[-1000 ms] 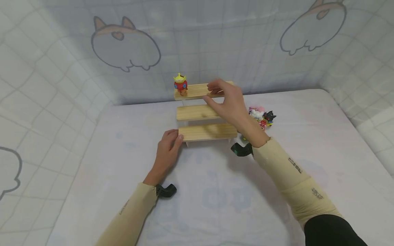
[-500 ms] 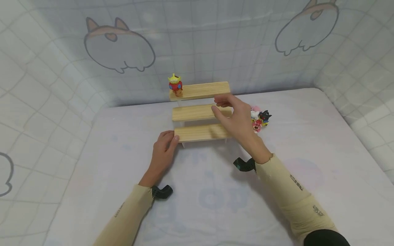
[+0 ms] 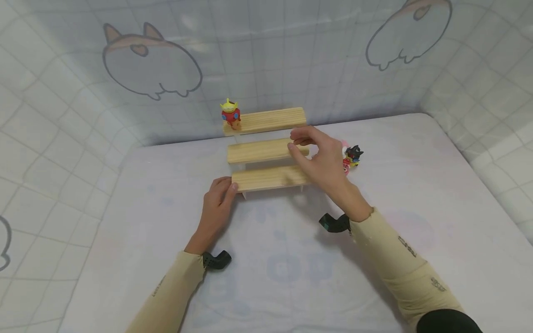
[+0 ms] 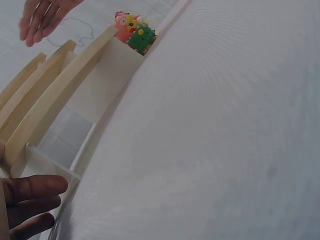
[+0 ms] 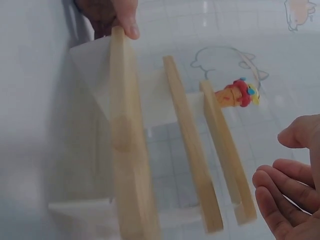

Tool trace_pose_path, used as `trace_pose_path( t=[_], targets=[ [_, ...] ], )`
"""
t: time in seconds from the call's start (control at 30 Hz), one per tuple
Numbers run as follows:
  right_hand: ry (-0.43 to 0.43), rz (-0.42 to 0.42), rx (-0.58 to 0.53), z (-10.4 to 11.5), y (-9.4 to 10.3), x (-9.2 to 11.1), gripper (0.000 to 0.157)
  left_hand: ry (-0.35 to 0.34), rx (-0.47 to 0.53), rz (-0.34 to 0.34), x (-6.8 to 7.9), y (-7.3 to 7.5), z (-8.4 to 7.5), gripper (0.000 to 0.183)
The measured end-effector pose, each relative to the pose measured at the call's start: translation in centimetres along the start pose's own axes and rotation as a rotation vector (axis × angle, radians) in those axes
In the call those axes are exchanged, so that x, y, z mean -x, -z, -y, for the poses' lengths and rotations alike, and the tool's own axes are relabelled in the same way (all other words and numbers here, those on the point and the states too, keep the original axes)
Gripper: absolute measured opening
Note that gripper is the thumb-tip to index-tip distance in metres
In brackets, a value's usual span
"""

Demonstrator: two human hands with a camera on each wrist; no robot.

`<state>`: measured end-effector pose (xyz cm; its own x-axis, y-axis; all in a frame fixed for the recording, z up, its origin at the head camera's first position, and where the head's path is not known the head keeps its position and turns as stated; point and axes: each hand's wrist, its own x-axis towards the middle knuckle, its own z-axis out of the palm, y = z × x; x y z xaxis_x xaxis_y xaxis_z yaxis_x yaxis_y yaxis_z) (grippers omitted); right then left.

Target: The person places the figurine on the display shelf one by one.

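Observation:
A three-step wooden display shelf (image 3: 266, 152) with white side supports stands near the back wall. My left hand (image 3: 216, 203) grips the left end of its lowest step, thumb on the front corner. In the left wrist view, other fingers (image 4: 37, 186) extend beside the white side panel. My right hand (image 3: 322, 159) hovers over the right end of the lower steps, fingers loosely bent and holding nothing. A small toy figure (image 3: 231, 114), yellow-headed with a red body, stands at the left end of the top step. It also shows in the right wrist view.
Several small toy figures (image 3: 353, 156) cluster on the white cloth right of the shelf, partly hidden by my right hand. Pink and green ones (image 4: 142, 39) show in the left wrist view. A patterned cloth wall (image 3: 266, 55) rises close behind the shelf.
My right hand has drawn back toward me from the top step to over the lower steps. My left hand stays at the lowest step's end. The head view has shifted slightly.

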<state>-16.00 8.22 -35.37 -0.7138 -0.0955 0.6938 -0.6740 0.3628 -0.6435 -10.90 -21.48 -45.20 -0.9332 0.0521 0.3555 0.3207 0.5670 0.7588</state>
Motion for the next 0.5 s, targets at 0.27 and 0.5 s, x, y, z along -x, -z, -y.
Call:
trace_pose_path(
  t=[0.27, 0.5],
  targets=[
    [-0.021, -0.021, 0.106, -1.5, 3.7, 1.0, 0.015, 0.010, 0.008, 0.003, 0.0, 0.4, 0.0, 0.034],
    [-0.055, -0.034, 0.211, -2.1, 6.5, 1.7, 0.017, 0.014, -0.004, 0.005, 0.2, 0.9, 0.0, 0.035]
  ],
)
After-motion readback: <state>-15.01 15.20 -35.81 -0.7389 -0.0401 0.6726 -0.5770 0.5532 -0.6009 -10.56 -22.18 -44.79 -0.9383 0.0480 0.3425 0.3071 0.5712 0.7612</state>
